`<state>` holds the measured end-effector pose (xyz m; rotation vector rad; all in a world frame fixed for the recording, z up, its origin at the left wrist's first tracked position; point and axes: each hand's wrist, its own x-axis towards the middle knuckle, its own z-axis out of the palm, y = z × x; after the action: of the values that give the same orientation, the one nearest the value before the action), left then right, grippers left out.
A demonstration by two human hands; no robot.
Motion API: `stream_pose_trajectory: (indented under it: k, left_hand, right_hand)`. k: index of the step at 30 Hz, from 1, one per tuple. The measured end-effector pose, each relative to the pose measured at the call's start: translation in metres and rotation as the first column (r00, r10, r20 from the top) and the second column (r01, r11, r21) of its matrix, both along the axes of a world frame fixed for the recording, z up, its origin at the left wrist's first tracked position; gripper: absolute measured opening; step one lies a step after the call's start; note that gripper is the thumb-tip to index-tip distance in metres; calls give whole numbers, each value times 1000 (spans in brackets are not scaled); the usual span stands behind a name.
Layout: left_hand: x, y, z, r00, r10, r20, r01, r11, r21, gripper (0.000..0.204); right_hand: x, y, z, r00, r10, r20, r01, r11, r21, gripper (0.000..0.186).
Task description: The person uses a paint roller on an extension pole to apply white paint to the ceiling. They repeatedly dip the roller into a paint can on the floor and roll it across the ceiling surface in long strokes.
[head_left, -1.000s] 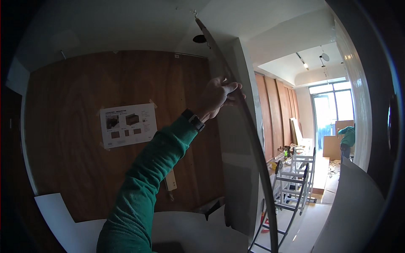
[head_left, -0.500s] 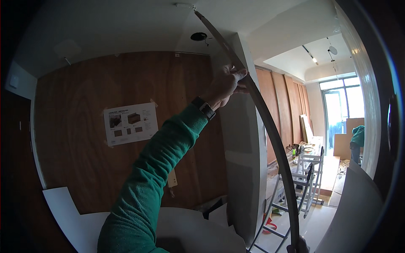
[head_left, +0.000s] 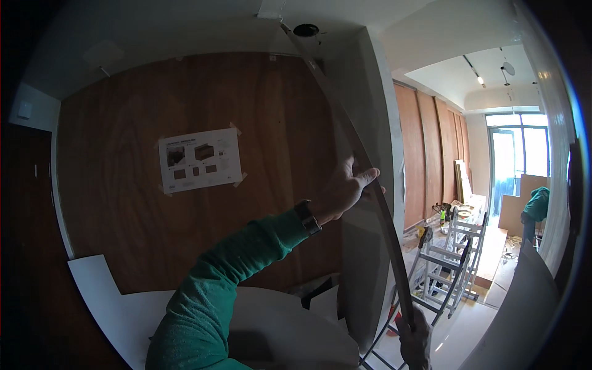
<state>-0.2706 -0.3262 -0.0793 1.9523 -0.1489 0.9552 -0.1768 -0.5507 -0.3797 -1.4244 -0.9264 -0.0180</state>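
A long, narrow dark strip (head_left: 390, 240) slants across the view, from near the ceiling at the upper middle down to the lower right. It looks slightly curved, though the lens bends edges. My left hand (head_left: 350, 190), in a green sleeve with a dark wristwatch, is closed around its middle, thumb on the near face. Close to the strip's lower end, my right hand (head_left: 416, 340) grips it; that hand is dark and partly cut off by the lower edge. The top end reaches up near a small white fitting (head_left: 269, 15) on the ceiling.
Brown wood panelling (head_left: 111, 185) with a taped printed sheet (head_left: 200, 158) covers the wall ahead. A grey column (head_left: 364, 246) stands beside the strip. Right of it are a folding ladder (head_left: 447, 265) and a bending person in green (head_left: 535, 206). A ceiling hole (head_left: 306, 30) shows loose wires.
My left hand has moved lower, still on the strip. My right hand has come further into view at the strip's lower end. The view has shifted slightly.
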Motion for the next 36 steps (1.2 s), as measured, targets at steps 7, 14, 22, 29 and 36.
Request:
stream_pose_trajectory:
  k: [7, 14, 22, 29, 36]
  left_hand:
    - [-16, 84, 3, 989, 150, 9, -149, 987, -64, 38]
    - [0, 180, 32, 974, 225, 1, -221, 960, -170, 42]
    - [19, 221, 49, 955, 295, 10, -285, 930, -230, 48]
    - [31, 222, 53, 944, 330, -5, -322, 918, -229, 36]
    - [27, 178, 43, 979, 206, -2, -201, 956, -214, 21]
  right_hand:
    - [8, 104, 28, 984, 171, 47, -169, 985, -37, 40]
    - [15, 178, 71, 965, 239, 104, -242, 970, 14, 44]
    - [41, 227, 90, 966, 194, 170, -208, 976, 67, 44]
    - [57, 227, 95, 962, 204, 182, -219, 974, 63, 43]
    - [65, 184, 31, 971, 213, 110, -224, 969, 107, 42]
